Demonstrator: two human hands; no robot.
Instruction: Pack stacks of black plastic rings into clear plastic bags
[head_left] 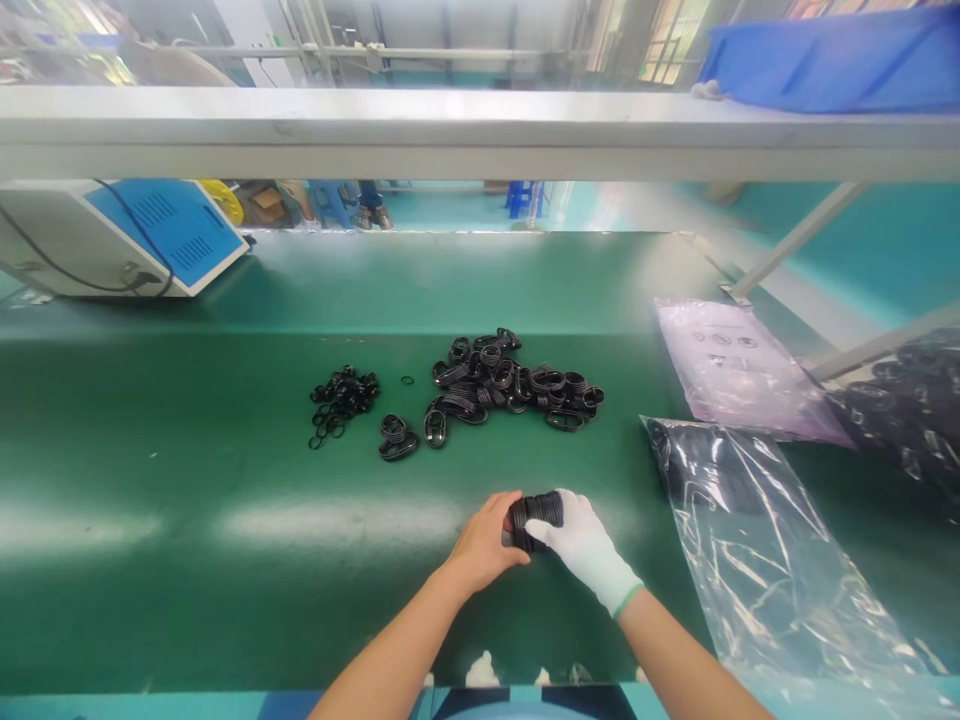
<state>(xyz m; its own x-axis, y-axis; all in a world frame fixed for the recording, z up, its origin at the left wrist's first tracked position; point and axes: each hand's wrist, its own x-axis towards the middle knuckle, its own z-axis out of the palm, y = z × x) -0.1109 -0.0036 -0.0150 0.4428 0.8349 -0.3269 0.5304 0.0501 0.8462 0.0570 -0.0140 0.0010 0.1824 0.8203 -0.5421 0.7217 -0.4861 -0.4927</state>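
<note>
Both hands are closed on a black ribbed bundle [537,518], one at each end, low over the near part of the green work surface [225,440]. The bare left hand [487,540] meets the bundle's left end, its fingers curved over the far side and its thumb reaching along the near side; the spread between them spans the bundle. The right hand [589,548], in a white glove with a green cuff, clasps the right end, thumb laid across the front and fingers wrapped behind. Both forearms enter from the near edge and converge on the bundle, the wrists roughly in line with them.

Beyond the grip, slightly left, lies a heap of black coils [487,385]. Nearer and further left sit two separate coils [396,440], with a pile of small black rings [345,400] past them. Right of the grip, a clear plastic bag [772,550] lies flat, a pinkish printed bag [739,360] just beyond it.
</note>
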